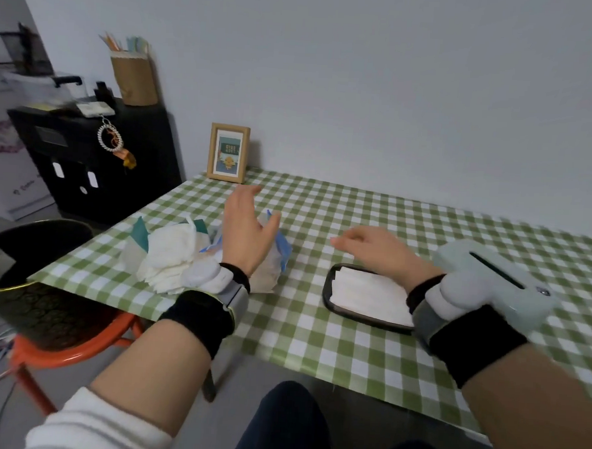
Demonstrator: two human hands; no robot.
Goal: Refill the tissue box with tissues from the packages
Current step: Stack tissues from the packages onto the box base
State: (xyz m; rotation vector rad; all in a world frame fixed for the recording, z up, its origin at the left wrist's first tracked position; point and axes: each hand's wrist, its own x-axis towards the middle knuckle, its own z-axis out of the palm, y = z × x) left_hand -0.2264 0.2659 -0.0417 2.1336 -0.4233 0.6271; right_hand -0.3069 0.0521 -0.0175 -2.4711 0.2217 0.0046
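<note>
Left hand point(248, 228) over tissue package point(270, 274) near tabletop point(315, 345) left edge, fingers straight, together, thumb apart. Right hand point(372, 245) above open tissue box point(326, 288) near front edge, fingers loosely extended, holding nothing.

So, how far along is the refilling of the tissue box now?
Done: a stack of tissues lies in the black base, and the pale green lid is off, beside it. In hand: nothing; the left hand is open over the blue package, the right hand open above the base. Left: perhaps more tissues, then the lid back on.
</note>
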